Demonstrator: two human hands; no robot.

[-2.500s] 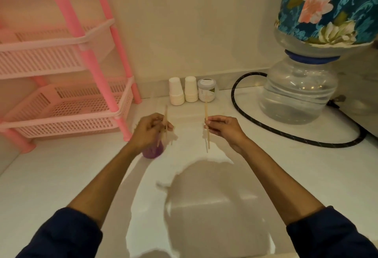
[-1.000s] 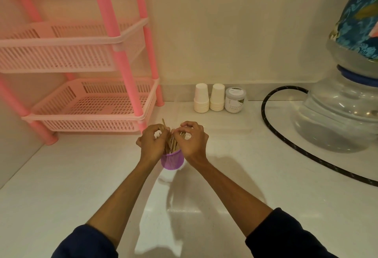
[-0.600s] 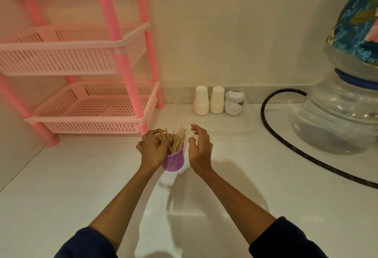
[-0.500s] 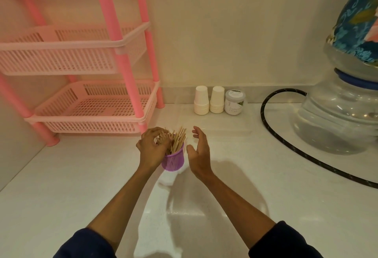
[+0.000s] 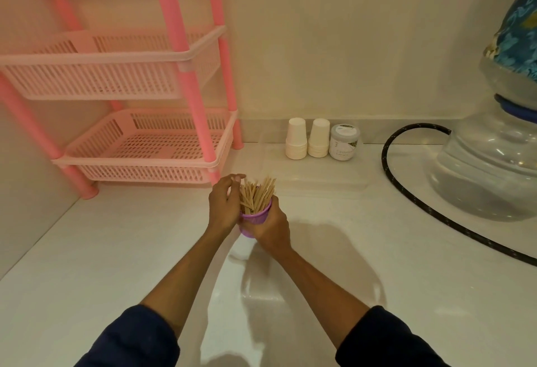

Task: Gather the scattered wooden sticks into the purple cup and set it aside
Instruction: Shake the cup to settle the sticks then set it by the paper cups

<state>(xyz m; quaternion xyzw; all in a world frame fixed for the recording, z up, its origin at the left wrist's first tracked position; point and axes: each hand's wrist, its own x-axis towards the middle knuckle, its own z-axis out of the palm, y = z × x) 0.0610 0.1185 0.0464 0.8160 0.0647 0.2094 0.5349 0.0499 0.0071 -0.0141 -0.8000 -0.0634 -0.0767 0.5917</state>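
A small purple cup stands on the white counter in the middle of the head view, packed with several wooden sticks that fan out above its rim. My right hand wraps round the cup's right side from below. On the cup's left side lies my left hand, its fingers curved up against the sticks. No loose sticks show on the counter.
A pink two-tier plastic rack stands at the back left. Two stacks of white paper cups and a small white jar line the back wall. A black hose loops to a large water bottle at the right.
My right hand, open beside the cup half a second ago, has closed round the cup's right side. My left hand stays at the cup's left with the sticks inside.
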